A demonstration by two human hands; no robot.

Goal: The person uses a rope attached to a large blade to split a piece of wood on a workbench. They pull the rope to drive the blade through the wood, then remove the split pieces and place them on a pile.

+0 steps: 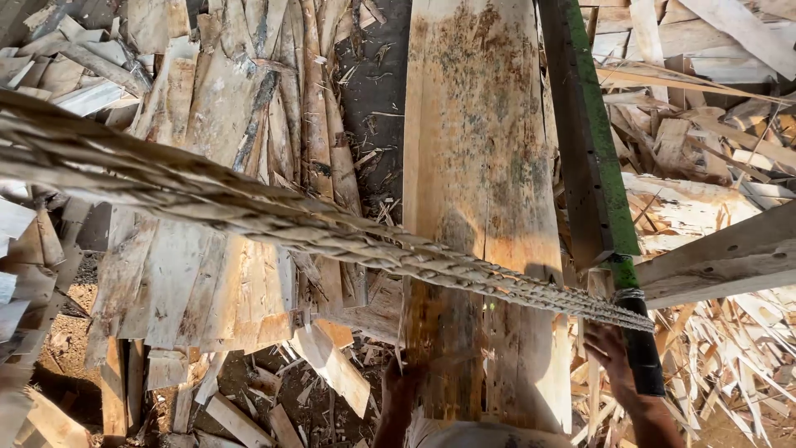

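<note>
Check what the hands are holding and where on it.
Left hand grips the near left edge of the upright wood slab. Right hand sits at the tool's black handle beside the slab; whether it is closed cannot be told.

I see a wide plank (477, 207) running away from me down the middle, my left hand (404, 383) at its near left edge. A rope (274, 220) crosses over it from upper left to a pole (593, 158) on the right, beside my right hand (609, 353). Wood scraps (199, 274) lie on both sides.
</note>
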